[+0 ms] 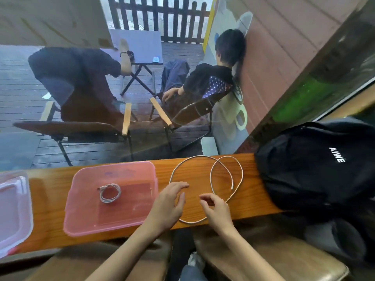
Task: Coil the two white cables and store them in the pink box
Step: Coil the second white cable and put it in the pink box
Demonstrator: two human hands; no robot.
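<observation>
**Both hands out front, nothing held**

Your left hand (169, 201) reaches forward with its fingers spread and loosely bent. Your right hand (216, 209) sits just beside it, its fingers curled inward. Both forearms are bare.

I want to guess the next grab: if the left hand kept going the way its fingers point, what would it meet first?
Probably the loose white cable: the left hand points up and right, into its loop on the wooden counter. Height above the wood is unclear.
</observation>
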